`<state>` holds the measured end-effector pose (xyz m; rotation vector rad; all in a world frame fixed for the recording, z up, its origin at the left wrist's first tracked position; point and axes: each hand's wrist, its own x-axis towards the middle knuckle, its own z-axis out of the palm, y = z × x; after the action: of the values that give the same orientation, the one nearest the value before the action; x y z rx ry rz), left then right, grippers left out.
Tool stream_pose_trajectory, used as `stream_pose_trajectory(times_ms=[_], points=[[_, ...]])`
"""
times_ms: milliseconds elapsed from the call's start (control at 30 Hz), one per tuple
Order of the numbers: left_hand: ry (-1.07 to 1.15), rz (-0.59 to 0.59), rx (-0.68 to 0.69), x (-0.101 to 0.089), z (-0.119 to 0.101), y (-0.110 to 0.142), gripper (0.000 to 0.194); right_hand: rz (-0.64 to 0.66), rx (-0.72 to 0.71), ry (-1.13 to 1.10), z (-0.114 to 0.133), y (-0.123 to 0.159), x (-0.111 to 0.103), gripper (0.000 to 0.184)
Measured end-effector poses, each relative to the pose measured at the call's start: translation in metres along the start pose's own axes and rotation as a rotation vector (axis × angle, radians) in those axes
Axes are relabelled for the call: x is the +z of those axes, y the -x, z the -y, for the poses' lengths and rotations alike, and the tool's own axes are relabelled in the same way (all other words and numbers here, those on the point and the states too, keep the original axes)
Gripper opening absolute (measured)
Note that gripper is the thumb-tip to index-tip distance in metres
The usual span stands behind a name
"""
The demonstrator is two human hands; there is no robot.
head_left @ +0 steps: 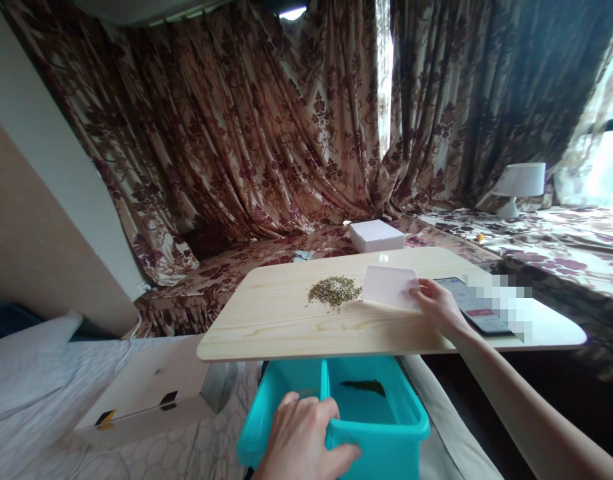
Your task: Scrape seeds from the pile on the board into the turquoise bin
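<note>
A loose pile of small green beans or seeds (pixel 335 292) lies on the pale wooden tabletop (pixel 266 327). My right hand (pixel 439 307) pinches the right end of a flat, whitish, translucent plastic piece (pixel 389 285), whose left edge stands close beside the pile. Below the table's near edge is a turquoise bin (pixel 381 453) split by a divider. My left hand (pixel 303 433) grips its near rim by the divider, fingers over the edge and thumb outside. A dark green patch (pixel 363 387) shows in the right compartment. The left compartment is partly hidden by my hand.
A tablet or phone (pixel 473 307) lies on the table right of my right hand, partly blurred out. Behind the table sits a white box (pixel 377 235). At left, a large white carton (pixel 151 387) rests on the bed. A lamp (pixel 520 183) stands back right.
</note>
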<state>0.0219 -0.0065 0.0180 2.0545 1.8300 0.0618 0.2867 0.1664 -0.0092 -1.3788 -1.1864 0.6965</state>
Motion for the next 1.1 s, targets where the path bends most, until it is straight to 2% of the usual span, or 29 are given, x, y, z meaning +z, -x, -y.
stream_pose_trajectory(times_ms=[267, 500, 800, 1100], points=[[0.005, -0.013, -0.011, 0.0002, -0.0011, -0.0008, 0.026, -0.023, -0.021, 0.021, 0.0004, -0.0019, 0.0004, 0.022], [-0.021, 0.002, -0.016, -0.0019, -0.0011, -0.0033, 0.025, 0.007, -0.045, 0.027, -0.0042, -0.0018, 0.0002, 0.023], [-0.015, -0.003, -0.016, -0.0004, 0.0016, -0.0031, 0.025, 0.009, -0.045, 0.058, 0.0049, 0.0022, 0.0054, 0.023], [0.009, 0.002, -0.027, 0.0013, 0.004, -0.0039, 0.028, 0.03, -0.074, -0.021, -0.0014, -0.0038, 0.0083, 0.022]])
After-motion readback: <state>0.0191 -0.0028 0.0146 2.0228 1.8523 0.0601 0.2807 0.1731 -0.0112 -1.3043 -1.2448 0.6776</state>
